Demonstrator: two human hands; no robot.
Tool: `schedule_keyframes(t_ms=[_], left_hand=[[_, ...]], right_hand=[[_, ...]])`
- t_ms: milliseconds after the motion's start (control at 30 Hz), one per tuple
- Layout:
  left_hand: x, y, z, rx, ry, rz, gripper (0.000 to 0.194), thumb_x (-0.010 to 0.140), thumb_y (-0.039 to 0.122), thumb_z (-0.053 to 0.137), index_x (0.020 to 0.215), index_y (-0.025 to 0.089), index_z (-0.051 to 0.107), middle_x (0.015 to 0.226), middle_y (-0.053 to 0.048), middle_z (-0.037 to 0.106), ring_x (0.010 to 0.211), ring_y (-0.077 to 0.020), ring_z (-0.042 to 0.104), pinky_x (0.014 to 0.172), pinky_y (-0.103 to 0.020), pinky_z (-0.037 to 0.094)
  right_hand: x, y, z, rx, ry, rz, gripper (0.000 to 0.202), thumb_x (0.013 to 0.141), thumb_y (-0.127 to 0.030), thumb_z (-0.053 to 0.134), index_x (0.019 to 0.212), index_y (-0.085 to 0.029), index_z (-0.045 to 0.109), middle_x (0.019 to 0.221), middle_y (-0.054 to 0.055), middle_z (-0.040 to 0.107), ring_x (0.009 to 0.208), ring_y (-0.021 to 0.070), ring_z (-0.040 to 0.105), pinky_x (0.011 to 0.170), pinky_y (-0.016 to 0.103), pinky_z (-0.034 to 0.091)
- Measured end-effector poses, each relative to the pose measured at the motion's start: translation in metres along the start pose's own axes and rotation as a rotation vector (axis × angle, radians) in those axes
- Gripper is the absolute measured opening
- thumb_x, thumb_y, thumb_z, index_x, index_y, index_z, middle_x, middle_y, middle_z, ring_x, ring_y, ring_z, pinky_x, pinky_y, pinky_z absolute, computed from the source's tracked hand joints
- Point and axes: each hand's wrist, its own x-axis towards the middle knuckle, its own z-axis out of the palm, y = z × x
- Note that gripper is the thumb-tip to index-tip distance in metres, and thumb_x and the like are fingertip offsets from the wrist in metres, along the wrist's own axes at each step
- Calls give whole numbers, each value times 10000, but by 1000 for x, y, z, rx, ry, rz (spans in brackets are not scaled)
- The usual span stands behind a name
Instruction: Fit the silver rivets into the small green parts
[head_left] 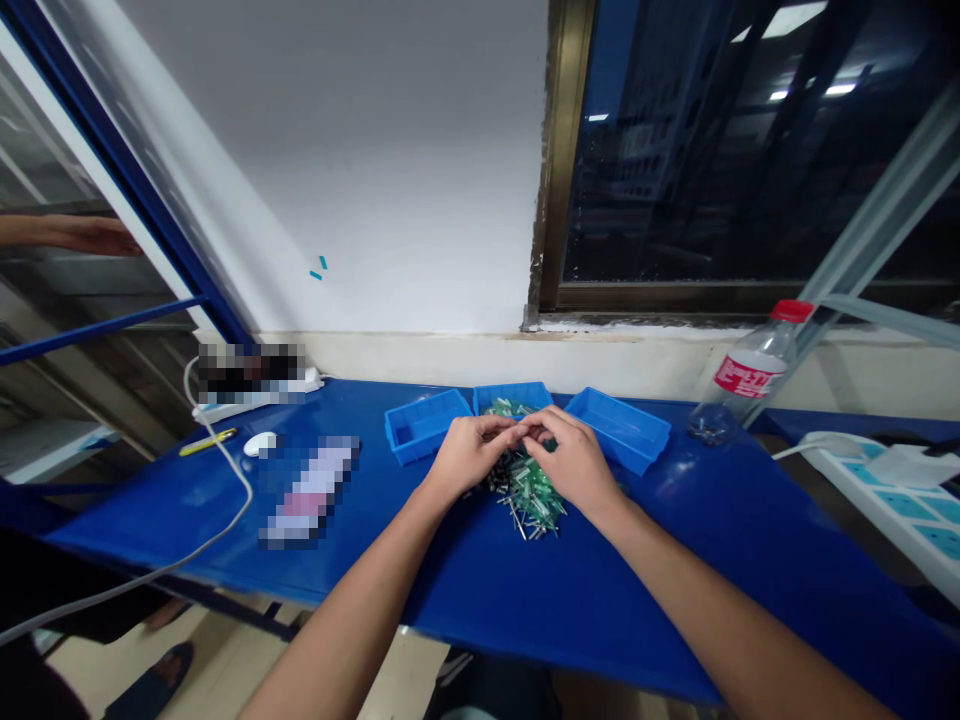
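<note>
My left hand (474,452) and my right hand (568,455) meet fingertip to fingertip above a pile of small parts (534,497). The fingers of both are pinched together, and whatever they hold is too small to make out. The pile has green clear pieces, thin metal pins and black bits. Just behind my hands, a middle blue bin (513,392) holds green clear pieces. A left blue bin (429,424) and a right blue bin (621,428) stand on either side of it.
On the blue table (480,590) are a red-capped bottle (742,380) at the right, a yellow cutter (208,443), a white oval object (260,444), a cable (236,515) and a power strip (900,500). Another person's arm (71,235) shows at the far left.
</note>
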Motion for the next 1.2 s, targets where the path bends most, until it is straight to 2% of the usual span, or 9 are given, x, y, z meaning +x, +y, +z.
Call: schedule_keyframes(t_ms=[133,333,533,833,967,1100,1200], left_hand=[[2,-8,2,-92,39,-24,268,924,378,717,1095,194,811,1061,-65,830,1005,-270,794,883,-338,633],[3,-12,6,-168,104,-70,200,842,220,776,1038,186,798,987,-61,834,944,-245,808,913,-372,657],[5,-9,6,-382,70,-41,268,853,223,773,1100,125,749,1092,-134,815,1036,-246,792,1013,-422,634],[6,-9,5,-390,101,-47,285,836,219,788,1100,128,731,1093,-133,809,1010,-230,789,1005,-424,635],[5,-7,-2,-219,203,30,297,892,223,724,1180,149,720,1097,-110,802,1010,-219,777,961,-386,635],[4,-6,-23,204,373,110,241,929,178,626,1113,212,777,1133,-73,768,988,-207,740,877,-334,609],[3,-12,-38,427,442,72,269,913,147,594,1100,203,779,1111,-77,755,937,-214,725,877,-339,581]], right_hand=[[0,0,1,19,18,-17,187,937,-136,571,989,-231,723,986,46,744,872,197,712,821,347,609],[-2,6,6,73,38,67,81,926,-239,647,959,-217,717,938,44,763,771,187,725,749,344,637],[-1,10,7,108,85,81,86,914,-254,672,974,-209,713,975,64,767,811,197,730,761,349,645],[-2,8,7,111,80,57,134,942,-235,632,1044,-229,719,1013,50,787,877,209,759,826,373,648],[-1,2,4,58,68,33,164,965,-231,608,1086,-238,718,1066,48,788,882,209,756,838,380,633],[-2,-2,0,-19,62,4,151,991,-227,587,1075,-235,713,1035,51,775,902,218,738,838,378,607],[-3,0,1,-68,35,-26,144,994,-212,587,1074,-236,705,1035,55,763,926,225,719,856,391,588]])
